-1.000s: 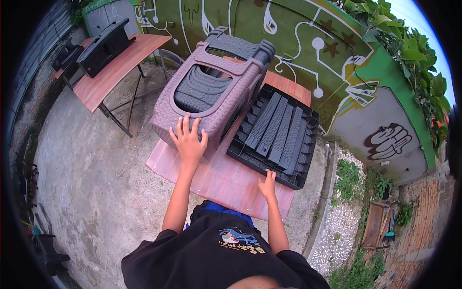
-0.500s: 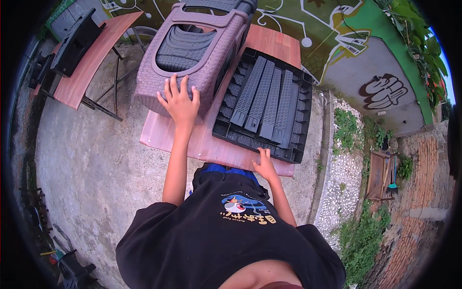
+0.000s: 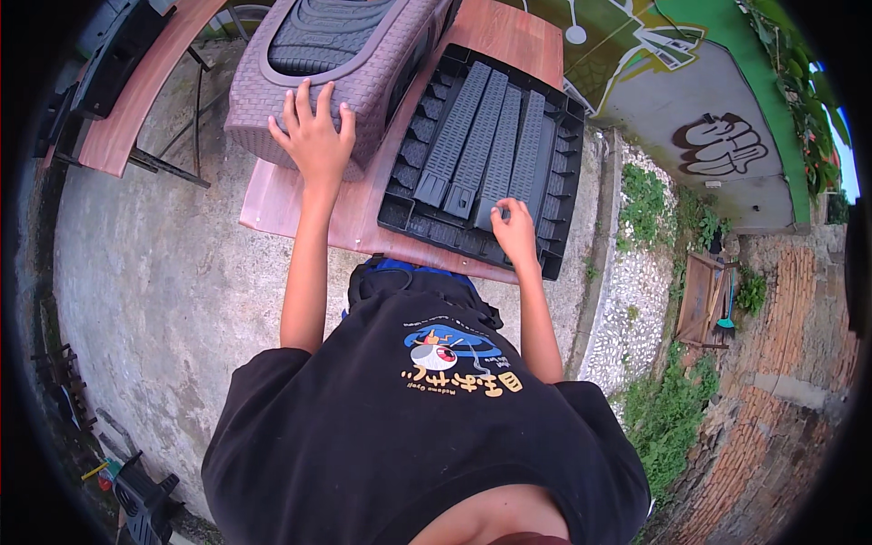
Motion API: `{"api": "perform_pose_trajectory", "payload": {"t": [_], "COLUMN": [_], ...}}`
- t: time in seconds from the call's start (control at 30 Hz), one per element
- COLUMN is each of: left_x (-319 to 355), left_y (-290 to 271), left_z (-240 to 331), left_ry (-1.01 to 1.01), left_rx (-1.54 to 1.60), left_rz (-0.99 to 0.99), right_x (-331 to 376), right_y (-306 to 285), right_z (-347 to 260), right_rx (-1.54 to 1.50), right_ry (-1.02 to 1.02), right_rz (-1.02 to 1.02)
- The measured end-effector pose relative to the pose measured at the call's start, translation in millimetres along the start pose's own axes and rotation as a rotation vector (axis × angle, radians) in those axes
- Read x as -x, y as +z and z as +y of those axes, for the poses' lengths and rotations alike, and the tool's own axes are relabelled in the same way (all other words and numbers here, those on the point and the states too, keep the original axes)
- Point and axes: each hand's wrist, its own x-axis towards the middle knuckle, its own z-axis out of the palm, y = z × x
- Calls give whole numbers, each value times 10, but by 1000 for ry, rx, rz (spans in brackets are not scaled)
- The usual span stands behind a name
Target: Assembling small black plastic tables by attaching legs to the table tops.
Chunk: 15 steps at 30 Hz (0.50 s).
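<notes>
A mauve plastic shell (image 3: 372, 68) with a woven pattern and a large rounded opening stands on a wood-topped table. My left hand (image 3: 313, 136) rests on its near face, fingers spread. Dark ribbed pieces (image 3: 331, 36) show through the opening. Beside it lies a shallow black plastic tray-like panel (image 3: 413, 221) with ridged edges. Several long, tapered black plastic strips (image 3: 459, 136) with a perforated texture lie side by side in it. My right hand (image 3: 515, 232) is at the near ends of the strips, fingers curled; whether something is between them is hidden.
The wood-patterned tabletop (image 3: 313, 204) ends just in front of my body. At the left stands a second table (image 3: 136, 100) with a black boxy object (image 3: 132, 64). A painted wall (image 3: 636, 109) rises behind; a broom (image 3: 727, 313) stands right. A dark plastic object (image 3: 145, 500) is lower left.
My right hand has moved from the panel's near edge up to the strip ends, its fingers curling. The left hand stays on the mauve shell. The whole view has shifted slightly.
</notes>
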Motion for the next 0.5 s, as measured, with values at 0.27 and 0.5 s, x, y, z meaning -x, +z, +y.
{"api": "perform_pose_trajectory", "payload": {"t": [0.27, 0.5], "left_x": [-17, 49], "left_y": [15, -37], "left_z": [-134, -39], "left_ry": [-13, 4], "left_rx": [12, -38], "left_rz": [-82, -126], "right_x": [-503, -802], "right_y": [19, 260], "right_z": [-848, -606], "right_rx": [657, 718], "right_ry": [-607, -424], "right_rz": [92, -211]}}
